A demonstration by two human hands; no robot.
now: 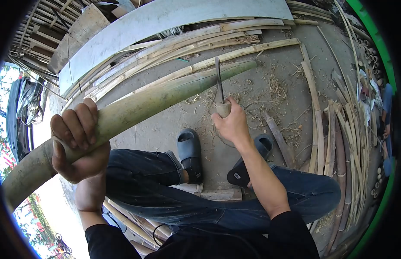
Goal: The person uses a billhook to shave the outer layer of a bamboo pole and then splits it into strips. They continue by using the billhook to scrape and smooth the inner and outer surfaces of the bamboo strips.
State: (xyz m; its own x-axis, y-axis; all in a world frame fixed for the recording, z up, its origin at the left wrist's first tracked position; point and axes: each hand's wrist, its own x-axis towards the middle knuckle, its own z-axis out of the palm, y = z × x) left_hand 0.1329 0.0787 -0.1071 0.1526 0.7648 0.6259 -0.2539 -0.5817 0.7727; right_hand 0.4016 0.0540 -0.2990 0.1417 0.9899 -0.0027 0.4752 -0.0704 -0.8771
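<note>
A thick green bamboo pole [144, 105] slants across the view from the lower left, over my left thigh, to a tip at the upper middle. My left hand [81, 138] is wrapped round its near part, fingers over the top. In my right hand [231, 123] is a knife [219, 82], gripped by its short wooden handle with the fist closed. Its narrow dark blade points up and away from me, crossing the pole a little short of the tip. The blade overlaps the pole's pale green surface in this view.
Curly bamboo shavings [276, 88] litter the grey floor [235, 101]. Long split bamboo strips [179, 45] lie at the back beside a pale curved board [200, 13]. More bamboo pieces [345, 142] are heaped at right. My slippered feet [189, 146] rest below the pole.
</note>
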